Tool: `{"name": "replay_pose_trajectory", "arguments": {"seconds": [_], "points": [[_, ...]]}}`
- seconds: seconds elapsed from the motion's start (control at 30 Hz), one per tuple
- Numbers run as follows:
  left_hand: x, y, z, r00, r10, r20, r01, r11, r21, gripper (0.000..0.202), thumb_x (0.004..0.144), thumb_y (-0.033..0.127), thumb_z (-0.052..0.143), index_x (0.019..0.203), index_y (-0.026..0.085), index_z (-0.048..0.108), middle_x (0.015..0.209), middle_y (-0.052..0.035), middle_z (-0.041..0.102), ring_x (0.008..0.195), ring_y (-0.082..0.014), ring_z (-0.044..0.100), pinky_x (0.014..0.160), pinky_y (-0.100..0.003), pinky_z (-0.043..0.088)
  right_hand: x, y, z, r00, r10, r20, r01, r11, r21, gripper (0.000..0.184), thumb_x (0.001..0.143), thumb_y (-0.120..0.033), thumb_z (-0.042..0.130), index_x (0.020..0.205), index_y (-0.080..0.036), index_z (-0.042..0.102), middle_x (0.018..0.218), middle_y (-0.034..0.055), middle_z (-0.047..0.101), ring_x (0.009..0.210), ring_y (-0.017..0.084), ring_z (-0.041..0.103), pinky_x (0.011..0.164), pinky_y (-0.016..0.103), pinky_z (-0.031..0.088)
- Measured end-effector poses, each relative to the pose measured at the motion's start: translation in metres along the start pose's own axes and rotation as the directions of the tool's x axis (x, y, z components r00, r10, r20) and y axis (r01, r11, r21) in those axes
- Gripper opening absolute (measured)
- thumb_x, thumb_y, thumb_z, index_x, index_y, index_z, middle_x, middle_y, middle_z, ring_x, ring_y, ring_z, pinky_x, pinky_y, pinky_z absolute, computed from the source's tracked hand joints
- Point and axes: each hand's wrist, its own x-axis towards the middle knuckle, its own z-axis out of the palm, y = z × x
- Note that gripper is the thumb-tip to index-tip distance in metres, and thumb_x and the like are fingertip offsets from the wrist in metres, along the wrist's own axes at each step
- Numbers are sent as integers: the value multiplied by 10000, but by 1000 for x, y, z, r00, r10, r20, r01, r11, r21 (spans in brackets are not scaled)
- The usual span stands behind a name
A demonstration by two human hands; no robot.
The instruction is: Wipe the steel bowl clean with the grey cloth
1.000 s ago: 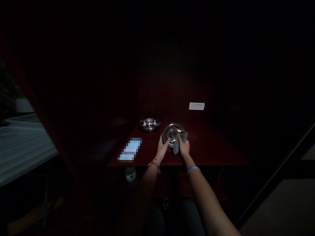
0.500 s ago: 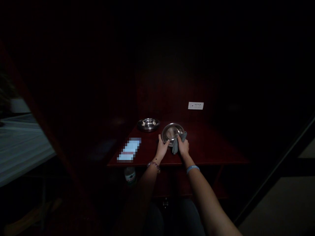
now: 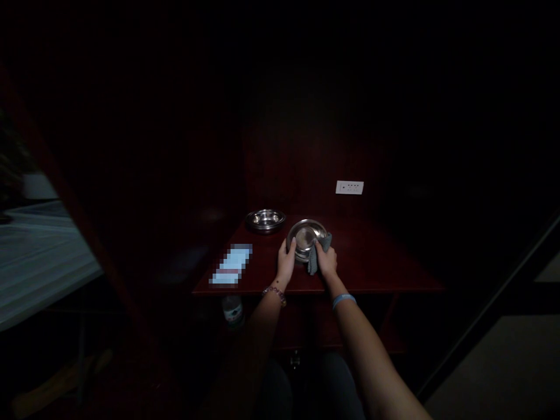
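A shiny round metal dish [image 3: 305, 238] is tilted toward me above the dark red desk [image 3: 376, 271]. My left hand [image 3: 286, 261] grips its left rim, thumb on the inside. At the right rim my right hand [image 3: 326, 261] is closed on a grey cloth [image 3: 312, 261], pinching it against the dish with the thumb inside. Part of the cloth hangs below the rim. Behind and to the left, more metal dishes [image 3: 265, 221] rest on the desk, apparently stacked; how many I cannot tell.
A phone-like bright rectangle [image 3: 231, 264], blurred out, lies at the desk's left front. Below the desk edge stands a plastic bottle [image 3: 233, 312]. A white socket panel [image 3: 349, 187] is on the back wall. Dark side panels flank the desk.
My left thumb has shifted up and further over the inside of the dish. The right hand keeps the cloth at the right rim. The view has moved very slightly.
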Motion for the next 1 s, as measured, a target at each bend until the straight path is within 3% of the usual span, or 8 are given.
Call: {"name": "replay_pose_trajectory", "arguments": {"seconds": [0.27,0.53,0.7,1.0], "points": [[0,-15,1,993,15,114,-21,998,51,562,769,313,731,1269,178,512,1267,-116,644,1207,-232,597,1111,-404,402,1,3,1,1000,10,-28,-9,999,39,489,935,-558,468,1123,-182,719,1070,125,741,1066,258,694,895,315,527],[0,-18,-1,990,14,143,-27,996,89,738,717,260,764,1322,186,346,1312,-152,590,1207,-228,595,1109,-417,391,2,3,2,999,29,-35,-27,998,55,504,926,-575,473,1138,-186,713,1078,120,740,1062,260,695,894,319,528],[1,-20,-3,990,-5,143,-7,997,82,650,763,240,709,1331,184,398,1320,-134,601,1251,-232,569,1130,-416,372,3,4,3,999,21,-27,-20,999,35,491,927,-569,469,1130,-195,715,1084,115,740,1076,259,691,908,318,524],[0,-11,-2,999,-13,32,11,999,46,457,787,174,650,1238,164,578,1275,-107,657,1223,-236,592,1139,-399,369,-3,-2,-2,1000,15,5,-15,1000,-17,485,934,-554,466,1151,-190,703,1090,120,736,1074,253,689,910,318,523]]}}
